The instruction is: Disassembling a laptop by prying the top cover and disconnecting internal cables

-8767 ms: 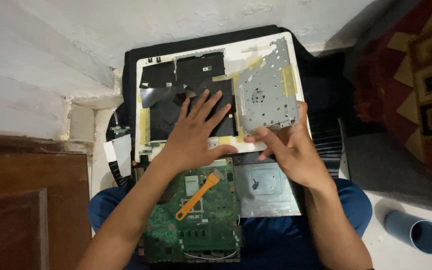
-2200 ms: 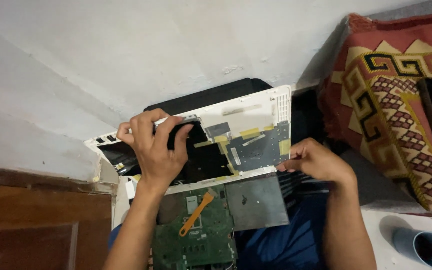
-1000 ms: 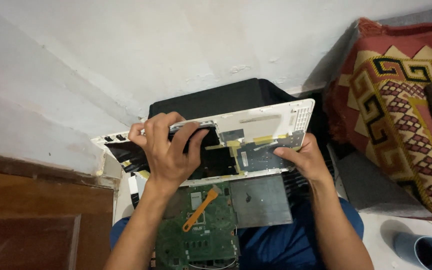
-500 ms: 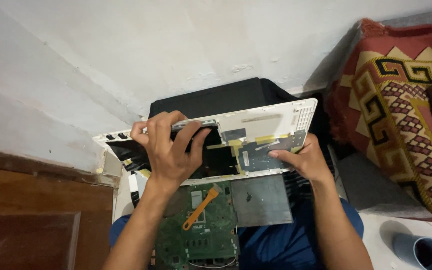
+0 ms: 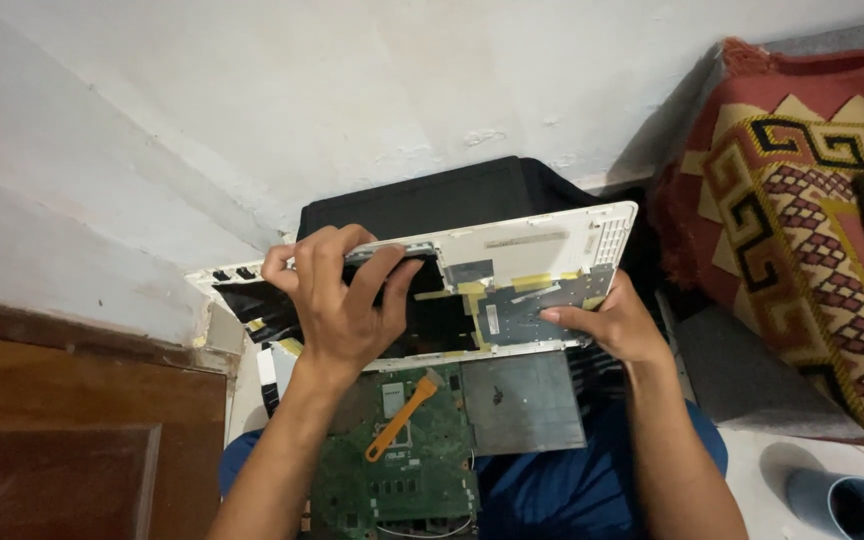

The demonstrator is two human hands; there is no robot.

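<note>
White laptop shell (image 5: 562, 235), barely shifted since before: left hand (image 5: 337, 300) grips its top edge, right hand (image 5: 607, 320) holds its lower edge; white wall (image 5: 352, 100) behind.

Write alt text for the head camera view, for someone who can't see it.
Two hands, left hand and right hand, hold a white laptop shell tilted over a lap. Below lie a green circuit board and an orange pry tool.

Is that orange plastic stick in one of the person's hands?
No. The orange stick lies loose on the green circuit board, while the left hand and right hand grip the white laptop shell.
</note>
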